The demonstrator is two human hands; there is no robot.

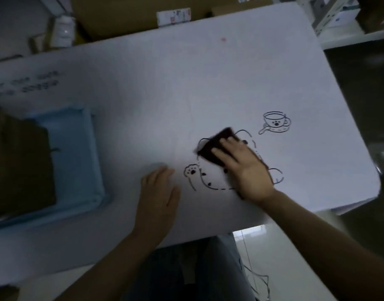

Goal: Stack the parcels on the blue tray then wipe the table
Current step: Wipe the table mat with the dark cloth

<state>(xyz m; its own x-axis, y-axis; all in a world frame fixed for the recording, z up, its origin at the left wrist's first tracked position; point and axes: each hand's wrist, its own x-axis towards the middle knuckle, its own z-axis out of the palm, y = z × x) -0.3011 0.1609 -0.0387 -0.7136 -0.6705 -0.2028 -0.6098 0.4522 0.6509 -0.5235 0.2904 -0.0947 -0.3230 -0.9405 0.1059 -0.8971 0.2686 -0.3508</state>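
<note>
One bench (186, 83), one blue tray (78, 161) at the left, and one brown parcel stack (19, 166) whose number cannot be told. One dark cloth (215, 146) right of centre. Two grips: left grip (158, 192), right grip (245, 168). One white bottle (64, 29) upper left.

Cardboard box (121, 16) and white bottle (64, 29) — both at the back.

Tray (82, 161) with parcels (19, 166) blocks left side; open tabletop (186, 83) runs centre to far edge; cardboard boxes (121, 16) beyond.
</note>
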